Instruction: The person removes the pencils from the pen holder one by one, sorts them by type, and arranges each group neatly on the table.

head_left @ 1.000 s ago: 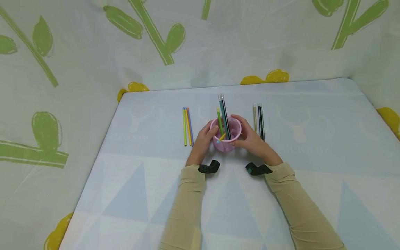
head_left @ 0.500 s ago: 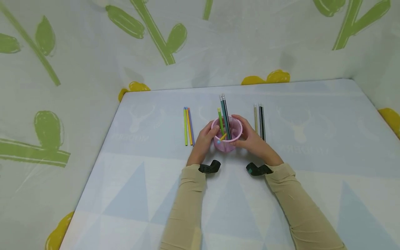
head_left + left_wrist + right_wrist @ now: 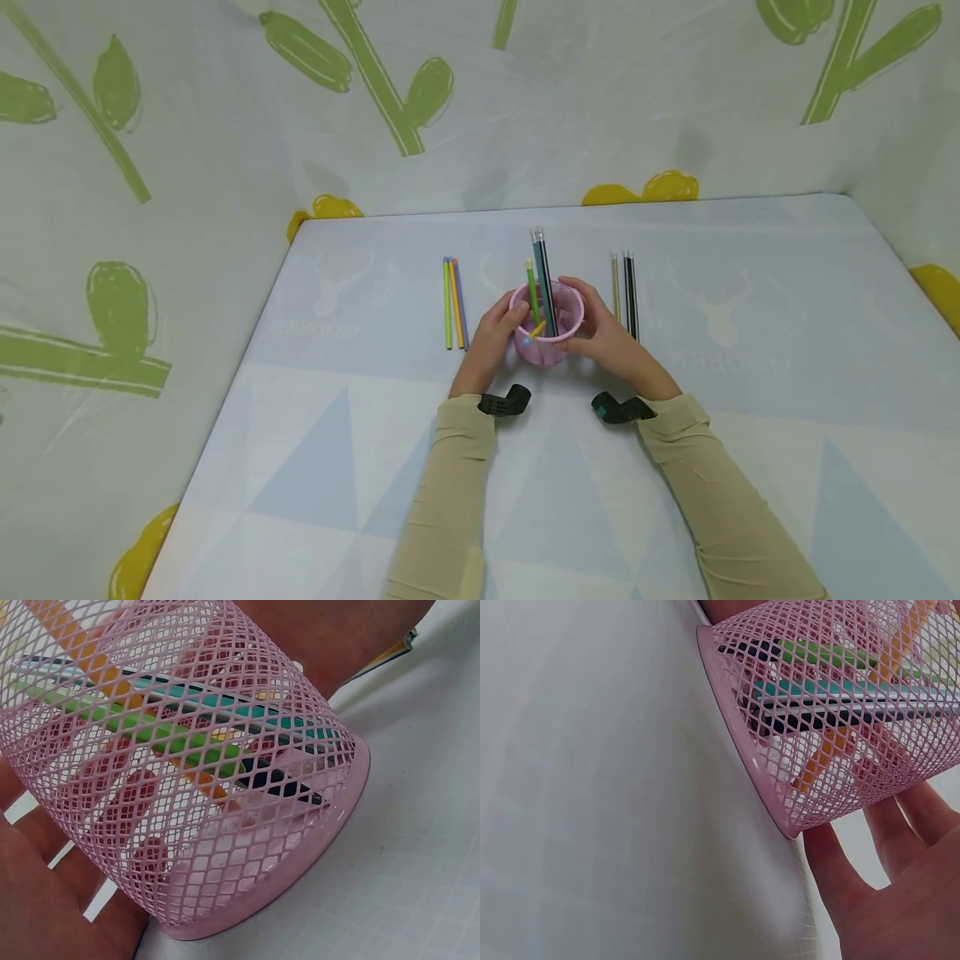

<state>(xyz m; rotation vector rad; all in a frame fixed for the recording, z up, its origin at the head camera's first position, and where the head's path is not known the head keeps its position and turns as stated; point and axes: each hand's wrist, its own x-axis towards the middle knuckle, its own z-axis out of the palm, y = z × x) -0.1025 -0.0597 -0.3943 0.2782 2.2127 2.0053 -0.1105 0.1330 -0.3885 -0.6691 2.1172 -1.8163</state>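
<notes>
A pink mesh pencil cup [image 3: 540,352] stands on the table between the two hands. The left hand [image 3: 483,346] grips its left side, thumb at the rim. From the right, the right hand [image 3: 606,337] holds the cup with fingers spread round the wall, as the right wrist view also shows. Through the mesh I see a green pencil [image 3: 187,746], a teal pencil [image 3: 810,691], a black pencil [image 3: 802,720] and an orange one [image 3: 825,757]. The orange pencil leans across the others, its blue end poking over the near rim in the head view.
Left of the cup lie a lime pencil [image 3: 447,308], a yellow pencil [image 3: 456,308] and a purple pencil [image 3: 462,308]. On the right are a gold pencil [image 3: 616,287] and dark pencils [image 3: 632,296]. A leaf-patterned wall [image 3: 487,125] borders the patterned table [image 3: 300,467].
</notes>
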